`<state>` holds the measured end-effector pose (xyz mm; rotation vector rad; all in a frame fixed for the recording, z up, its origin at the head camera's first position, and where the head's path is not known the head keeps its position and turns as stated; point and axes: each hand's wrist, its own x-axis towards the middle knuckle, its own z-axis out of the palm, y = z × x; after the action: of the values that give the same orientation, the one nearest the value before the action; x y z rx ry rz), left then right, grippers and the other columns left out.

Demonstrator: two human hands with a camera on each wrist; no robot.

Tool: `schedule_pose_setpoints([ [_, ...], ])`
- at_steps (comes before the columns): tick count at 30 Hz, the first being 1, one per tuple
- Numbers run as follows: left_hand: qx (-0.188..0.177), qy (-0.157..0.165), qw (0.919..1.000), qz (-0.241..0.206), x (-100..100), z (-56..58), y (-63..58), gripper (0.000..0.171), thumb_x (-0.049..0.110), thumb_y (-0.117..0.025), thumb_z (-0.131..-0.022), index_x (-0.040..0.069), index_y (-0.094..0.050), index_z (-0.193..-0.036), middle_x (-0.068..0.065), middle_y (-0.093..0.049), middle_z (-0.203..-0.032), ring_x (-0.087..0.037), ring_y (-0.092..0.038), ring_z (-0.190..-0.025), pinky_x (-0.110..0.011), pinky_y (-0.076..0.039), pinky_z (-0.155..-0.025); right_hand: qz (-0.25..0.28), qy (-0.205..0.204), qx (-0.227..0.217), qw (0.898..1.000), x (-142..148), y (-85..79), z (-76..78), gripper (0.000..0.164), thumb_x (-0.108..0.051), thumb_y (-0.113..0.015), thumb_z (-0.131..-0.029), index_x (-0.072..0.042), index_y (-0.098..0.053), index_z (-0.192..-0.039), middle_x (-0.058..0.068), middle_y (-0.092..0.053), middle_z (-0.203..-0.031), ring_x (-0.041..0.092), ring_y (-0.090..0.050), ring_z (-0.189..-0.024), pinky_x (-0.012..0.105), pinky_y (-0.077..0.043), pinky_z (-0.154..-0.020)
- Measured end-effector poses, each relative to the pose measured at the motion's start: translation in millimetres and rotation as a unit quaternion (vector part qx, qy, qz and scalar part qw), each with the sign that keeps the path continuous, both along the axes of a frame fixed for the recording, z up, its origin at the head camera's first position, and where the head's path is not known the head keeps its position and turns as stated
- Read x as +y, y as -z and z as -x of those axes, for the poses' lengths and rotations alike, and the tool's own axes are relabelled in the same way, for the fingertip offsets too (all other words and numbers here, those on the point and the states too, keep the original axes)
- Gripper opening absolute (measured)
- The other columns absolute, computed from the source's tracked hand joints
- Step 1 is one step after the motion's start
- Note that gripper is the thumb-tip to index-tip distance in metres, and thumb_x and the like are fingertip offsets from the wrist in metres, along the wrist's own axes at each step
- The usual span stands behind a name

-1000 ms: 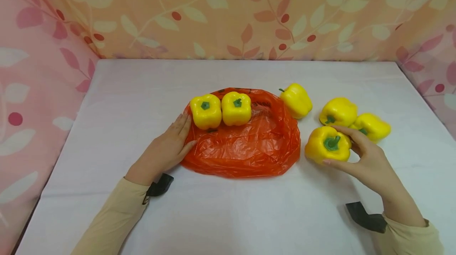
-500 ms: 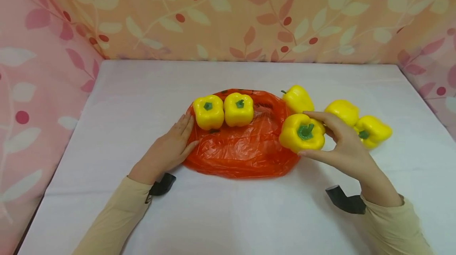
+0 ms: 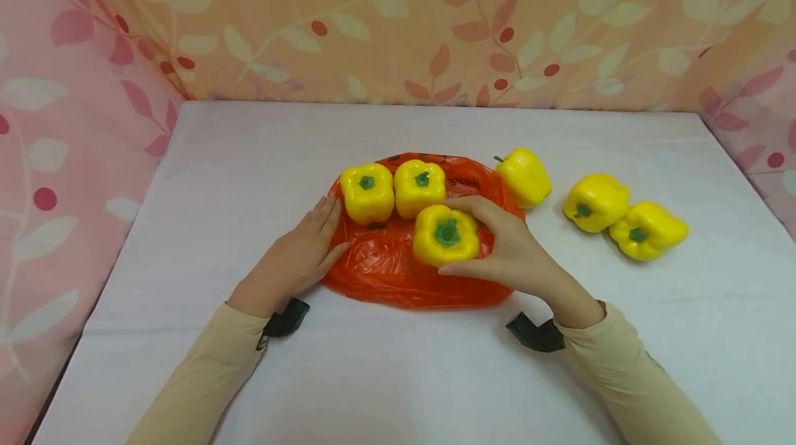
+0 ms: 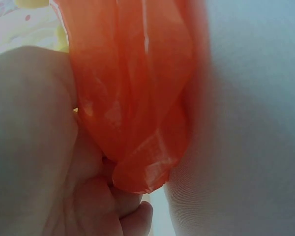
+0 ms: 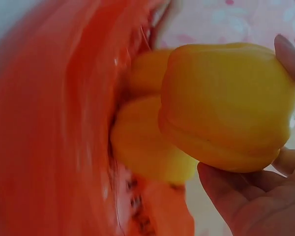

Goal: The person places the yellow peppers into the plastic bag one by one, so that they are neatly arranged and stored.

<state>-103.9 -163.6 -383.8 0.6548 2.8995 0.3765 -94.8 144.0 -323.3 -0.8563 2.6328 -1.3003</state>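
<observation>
A yellow bell pepper (image 3: 446,234) with a green stem is held by my right hand (image 3: 506,244), thumb at its near side and fingers at its far side. It hangs over the middle of an orange-red plastic bag (image 3: 385,258), whose rim is spread wide. Two more yellow peppers stand side by side at the bag's back left, the left pepper (image 3: 367,194) next to the right pepper (image 3: 419,188). My left hand (image 3: 295,255) rests against the bag's left side with fingers fairly straight; the left wrist view shows the bag film (image 4: 132,88) beside its fingers (image 4: 91,201).
On the white-covered table (image 3: 205,175), a yellow pepper (image 3: 525,177) lies by the bag's right back edge. Farther right, a pepper (image 3: 597,202) and another pepper (image 3: 649,231) touch. A leaf-patterned curtain (image 3: 385,23) stands behind the table and along its sides.
My right hand has carried the pepper leftward from the table right of the bag to over the bag's middle. My left hand stays at the bag's left side.
</observation>
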Motion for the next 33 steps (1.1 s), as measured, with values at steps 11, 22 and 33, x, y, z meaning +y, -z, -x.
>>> schedule_pose_setpoints([
  [11, 0.001, 0.005, 1.0, 0.005, 1, -0.4, -2.1, 0.073, 0.034, -0.048, -0.098, -0.007, -0.013, -0.147, -0.021, -0.011, -0.155, -0.032, -0.01, -0.143, -0.045, -0.02, -0.112, 0.003, -0.032, -0.031, 0.999, -34, 13.8, 6.9, 0.074, -0.03, -0.085, -0.069, -0.015, -0.049, -0.132, -0.005, -0.053, -0.127, 0.013, -0.048, -0.115, 0.04, -0.042, -0.099],
  [22, 0.002, 0.005, 0.9999, 0.011, 0, -0.6, -0.8, 0.074, 0.034, -0.048, -0.098, -0.007, -0.012, -0.148, -0.021, -0.011, -0.155, -0.032, -0.01, -0.143, -0.045, -0.02, -0.112, 0.006, -0.061, -0.029, 0.998, -54, 25.5, 9.1, 0.074, -0.032, -0.084, -0.07, -0.012, -0.049, -0.131, -0.005, -0.053, -0.126, 0.011, -0.05, -0.111, 0.035, -0.045, -0.096],
  [33, 0.0, 0.001, 1.0, 0.008, 0, 0.0, -0.7, 0.075, 0.036, -0.049, -0.097, -0.005, -0.012, -0.148, -0.02, -0.011, -0.155, -0.031, -0.011, -0.143, -0.045, -0.022, -0.111, -0.032, -0.06, -0.033, 0.997, -59, 32.7, 8.8, 0.076, -0.037, -0.083, -0.071, -0.013, -0.048, -0.135, -0.004, -0.05, -0.13, 0.013, -0.045, -0.117, 0.039, -0.04, -0.101],
])
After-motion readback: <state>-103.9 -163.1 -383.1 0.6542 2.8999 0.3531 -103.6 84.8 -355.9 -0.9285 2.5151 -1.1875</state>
